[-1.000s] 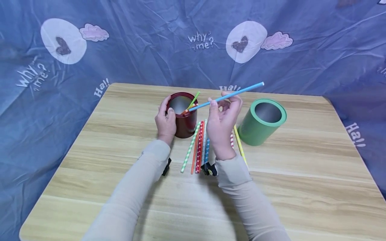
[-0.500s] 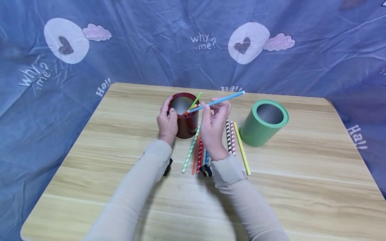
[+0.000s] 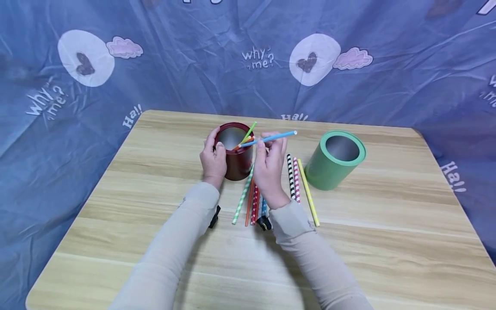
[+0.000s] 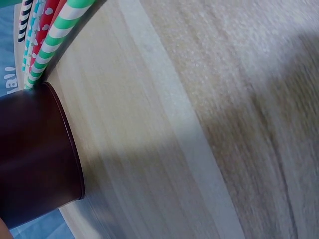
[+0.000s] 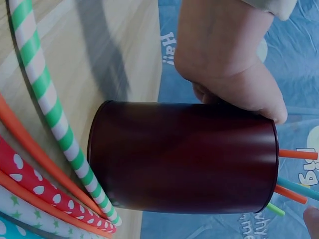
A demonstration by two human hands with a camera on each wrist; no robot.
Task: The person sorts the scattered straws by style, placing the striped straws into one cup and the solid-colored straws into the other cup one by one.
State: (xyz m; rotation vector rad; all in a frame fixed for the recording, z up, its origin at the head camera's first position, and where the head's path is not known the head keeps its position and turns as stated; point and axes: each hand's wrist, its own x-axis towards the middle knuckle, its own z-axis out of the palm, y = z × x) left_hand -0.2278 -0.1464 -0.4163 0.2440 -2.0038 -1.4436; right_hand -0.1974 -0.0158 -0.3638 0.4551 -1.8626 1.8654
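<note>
My left hand (image 3: 214, 161) grips the left side of a dark red can (image 3: 239, 167), thumb at its rim. Several straws lean out of the can's right side, among them a green straw (image 3: 252, 129) and orange straws (image 5: 298, 154). Between the thumb and fingers of my right hand (image 3: 270, 172) is a plain blue straw (image 3: 284, 135), tilted, its left end right at the can's rim. In the right wrist view, the blue straw (image 5: 299, 187) overlaps the can's mouth, with a fingertip of my right hand (image 5: 312, 223) at the edge. The left wrist view catches mostly the can's side (image 4: 37, 154).
A green can (image 3: 329, 174) stands to the right. Below my right hand lie a green-striped straw (image 3: 242, 202), an orange straw (image 3: 248, 211), a red heart-patterned straw (image 3: 254, 209) and others. Farther right are black-striped (image 3: 290, 176), pink-striped (image 3: 296, 181) and yellow (image 3: 308, 193) straws. A blue cloth hangs behind.
My right hand has moved left toward the dark red can, carrying the blue straw, whose far end has dropped lower. My left hand keeps its grip on the can.
</note>
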